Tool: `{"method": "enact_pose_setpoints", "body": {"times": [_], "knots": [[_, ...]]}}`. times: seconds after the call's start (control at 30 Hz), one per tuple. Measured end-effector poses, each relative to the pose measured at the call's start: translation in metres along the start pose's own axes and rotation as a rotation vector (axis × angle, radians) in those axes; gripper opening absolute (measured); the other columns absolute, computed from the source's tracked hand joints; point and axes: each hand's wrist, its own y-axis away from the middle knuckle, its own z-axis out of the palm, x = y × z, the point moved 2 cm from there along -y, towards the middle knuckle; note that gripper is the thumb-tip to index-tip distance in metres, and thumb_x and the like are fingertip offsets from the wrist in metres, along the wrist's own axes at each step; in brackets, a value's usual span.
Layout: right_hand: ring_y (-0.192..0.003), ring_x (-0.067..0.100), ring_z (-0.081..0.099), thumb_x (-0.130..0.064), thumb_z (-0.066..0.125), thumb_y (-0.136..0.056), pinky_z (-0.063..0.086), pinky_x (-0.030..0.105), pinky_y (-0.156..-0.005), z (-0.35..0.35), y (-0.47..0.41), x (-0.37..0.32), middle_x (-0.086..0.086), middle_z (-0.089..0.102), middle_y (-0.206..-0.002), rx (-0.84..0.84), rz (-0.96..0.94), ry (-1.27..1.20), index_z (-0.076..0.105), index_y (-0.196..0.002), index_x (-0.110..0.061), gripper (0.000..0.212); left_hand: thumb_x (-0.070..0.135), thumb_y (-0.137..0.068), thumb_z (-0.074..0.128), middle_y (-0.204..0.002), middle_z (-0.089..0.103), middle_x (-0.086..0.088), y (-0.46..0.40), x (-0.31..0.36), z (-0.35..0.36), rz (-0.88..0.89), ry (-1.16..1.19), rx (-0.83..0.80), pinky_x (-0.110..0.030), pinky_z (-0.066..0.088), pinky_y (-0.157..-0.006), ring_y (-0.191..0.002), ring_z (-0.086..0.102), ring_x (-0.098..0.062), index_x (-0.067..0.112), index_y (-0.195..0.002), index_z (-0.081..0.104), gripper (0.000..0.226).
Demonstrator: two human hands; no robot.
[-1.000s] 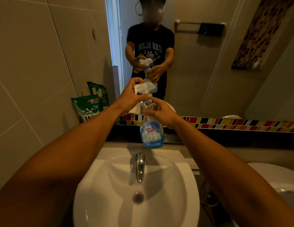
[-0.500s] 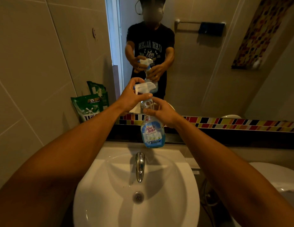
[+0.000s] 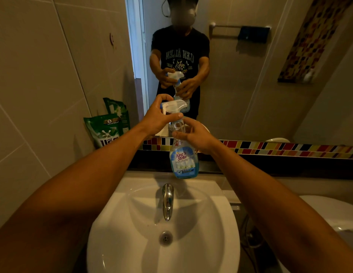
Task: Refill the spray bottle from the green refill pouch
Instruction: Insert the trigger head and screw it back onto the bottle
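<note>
I hold a clear spray bottle (image 3: 183,160) with a blue label upright in the air above the back of the sink. My left hand (image 3: 158,119) wraps around its white trigger head (image 3: 172,105). My right hand (image 3: 195,136) grips the bottle's neck just below the head. A little blue liquid shows at the bottle's bottom. The green refill pouch (image 3: 104,131) stands at the left on the dark ledge, leaning against the tiled wall, apart from both hands.
A white sink (image 3: 217,223) with a chrome tap (image 3: 167,200) lies below the bottle. The mirror (image 3: 240,85) behind reflects me and the bottle. A coloured mosaic strip (image 3: 280,148) runs along the ledge. A white toilet (image 3: 333,213) sits at the right.
The bottle's body has turned slightly in my right hand while my left hand stays on the trigger head. Both hands stay in nearly the same place.
</note>
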Motion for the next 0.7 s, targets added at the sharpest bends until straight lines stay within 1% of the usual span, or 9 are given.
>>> {"method": "enact_pose_setpoints", "body": {"times": [0.07,0.13,0.2,0.3,0.37,0.43,0.53,0.6,0.7], "knots": [[-0.105,0.022,0.074,-0.014,0.076,-0.092,0.063,0.029,-0.081,0.0,-0.0007,-0.0003,0.009,0.075,-0.119,0.002,-0.002,0.0,0.059,-0.137,-0.013,0.048,0.013,-0.081,0.081,-0.12,0.053,0.001,-0.0003,0.0009,-0.0003,0.016,0.001,0.006,-0.031,0.059,-0.082,-0.108,0.06,-0.025,0.024,-0.125,0.047,0.057],[-0.107,0.025,0.074,-0.015,0.076,-0.092,0.063,0.038,-0.088,-0.0008,-0.0022,0.0016,0.01,0.075,-0.119,0.0,0.005,-0.02,0.06,-0.135,-0.013,0.047,0.01,-0.081,0.08,-0.123,0.053,0.001,-0.0014,0.0017,-0.0015,0.005,0.009,0.002,-0.03,0.059,-0.082,-0.109,0.06,-0.025,0.025,-0.123,0.048,0.055],[-0.107,0.028,0.074,-0.014,0.076,-0.092,0.062,0.042,-0.09,-0.0022,-0.0029,0.0033,0.012,0.075,-0.118,-0.001,0.016,-0.04,0.06,-0.134,-0.011,0.045,0.006,-0.082,0.078,-0.128,0.053,-0.005,-0.0032,0.0,-0.0029,-0.017,0.001,-0.009,-0.031,0.059,-0.084,-0.112,0.061,-0.027,0.027,-0.122,0.049,0.054],[-0.106,0.027,0.074,-0.012,0.075,-0.092,0.063,0.038,-0.088,-0.0029,-0.0029,0.0033,0.013,0.074,-0.118,-0.004,0.014,-0.04,0.059,-0.134,-0.01,0.045,0.002,-0.082,0.075,-0.129,0.053,-0.009,-0.0047,-0.0018,-0.0025,-0.052,0.004,-0.016,-0.032,0.06,-0.084,-0.114,0.061,-0.032,0.03,-0.121,0.048,0.055],[-0.106,0.026,0.074,-0.013,0.075,-0.092,0.062,0.038,-0.088,-0.0019,-0.0032,0.0025,0.011,0.074,-0.118,-0.008,0.012,-0.023,0.059,-0.134,-0.011,0.045,0.007,-0.082,0.077,-0.127,0.053,-0.006,-0.0046,-0.0021,-0.0012,-0.049,0.014,-0.006,-0.032,0.059,-0.084,-0.113,0.061,-0.031,0.03,-0.122,0.047,0.055],[-0.106,0.024,0.073,-0.014,0.075,-0.093,0.062,0.033,-0.085,-0.0011,-0.0033,0.0009,0.01,0.074,-0.119,-0.01,0.006,-0.009,0.059,-0.135,-0.012,0.045,0.016,-0.082,0.08,-0.125,0.053,-0.004,-0.0029,-0.0011,-0.0005,-0.024,0.01,0.007,-0.029,0.059,-0.082,-0.112,0.061,-0.027,0.028,-0.124,0.046,0.056],[-0.104,0.021,0.074,-0.014,0.074,-0.093,0.062,0.025,-0.077,-0.0005,-0.0026,-0.002,0.01,0.074,-0.119,-0.009,-0.015,-0.001,0.059,-0.136,-0.011,0.046,0.017,-0.082,0.08,-0.125,0.053,-0.003,-0.0022,-0.0017,-0.0008,0.014,-0.008,0.011,-0.029,0.059,-0.082,-0.113,0.06,-0.028,0.025,-0.125,0.045,0.056],[-0.104,0.021,0.074,-0.013,0.074,-0.093,0.062,0.024,-0.076,0.0008,-0.0032,-0.0018,0.01,0.074,-0.118,-0.009,-0.022,-0.012,0.059,-0.135,-0.01,0.045,0.015,-0.082,0.08,-0.123,0.053,-0.002,-0.002,-0.0019,-0.002,0.018,-0.009,0.016,-0.029,0.058,-0.081,-0.112,0.06,-0.028,0.026,-0.124,0.045,0.055],[-0.105,0.024,0.074,-0.012,0.075,-0.093,0.062,0.026,-0.08,0.0013,-0.0036,0.0,0.012,0.074,-0.118,-0.001,-0.026,-0.03,0.06,-0.134,-0.009,0.044,0.012,-0.082,0.079,-0.123,0.053,-0.002,-0.0026,-0.0021,-0.0029,0.002,-0.001,0.006,-0.03,0.059,-0.082,-0.111,0.062,-0.028,0.027,-0.123,0.047,0.054]]}}
